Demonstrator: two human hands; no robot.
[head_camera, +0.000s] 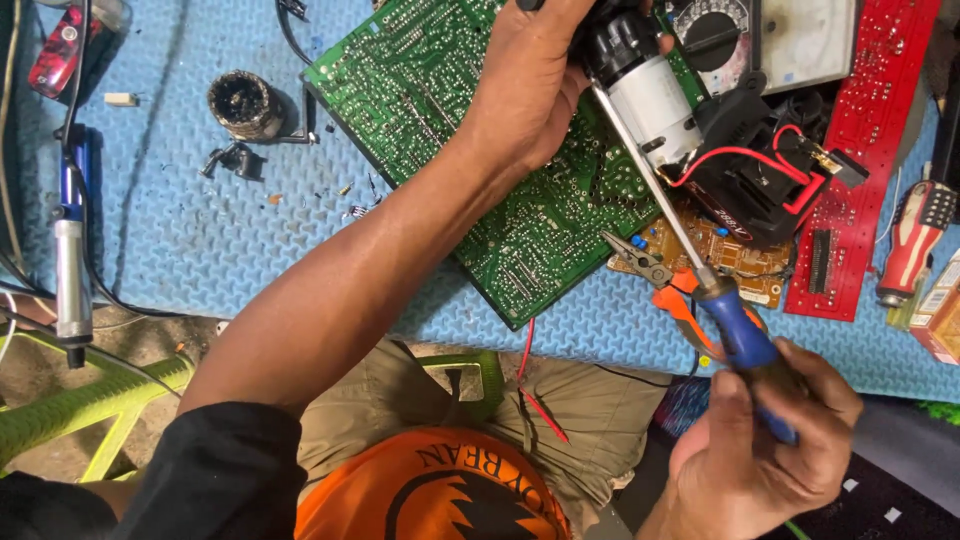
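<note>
My left hand (525, 85) grips the black front end of a small silver electric motor (655, 105) at the top centre, over a large green circuit board (450, 130). Red wires (760, 155) run from the motor to a black switch block (750, 190). My right hand (765, 450) at the lower right is closed around the blue handle of a long screwdriver (650, 185). Its shaft slants up to the left and its tip meets the motor near my left hand.
Orange-handled pliers (665, 285) lie on a small brown board (735, 260). A long red circuit board (860, 150), a red screwdriver (915, 240) and an analogue meter (760, 35) sit to the right. A black metal chuck (245, 105) and soldering iron (70, 260) lie left on the blue mat (190, 230).
</note>
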